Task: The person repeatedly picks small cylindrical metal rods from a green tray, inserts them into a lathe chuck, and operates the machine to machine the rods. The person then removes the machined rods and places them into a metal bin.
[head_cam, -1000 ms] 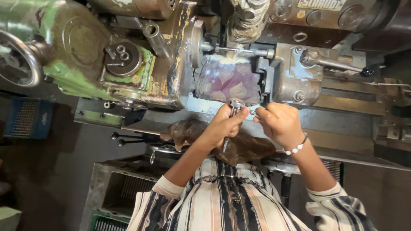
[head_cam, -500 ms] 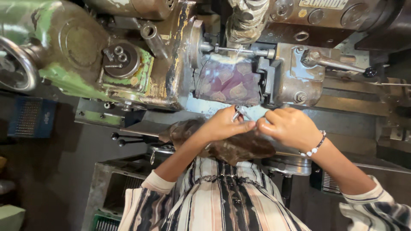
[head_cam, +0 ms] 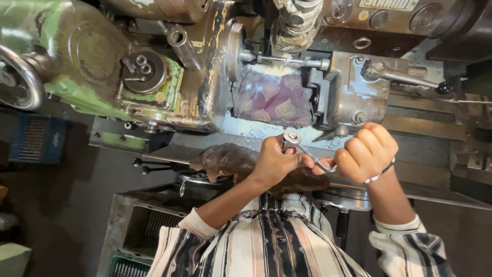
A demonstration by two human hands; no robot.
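While both hands clamp bent metal crank (head_cam: 312, 154) at frame centre, left hand (head_cam: 274, 161) and right hand (head_cam: 365, 153) touching, purple cloth (head_cam: 271, 97) above, green lathe (head_cam: 97, 61) upper left; hands slightly further apart than before.

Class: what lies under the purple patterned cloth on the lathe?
The purple patterned cloth drapes over the lathe between headstock and carriage. Below its lower edge shows speckled metal bed. What it wraps is covered, so unseen.

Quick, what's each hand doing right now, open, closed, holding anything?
Left hand: closed on the head end of the metal crank tool.
Right hand: closed on the tool's bent handle end.
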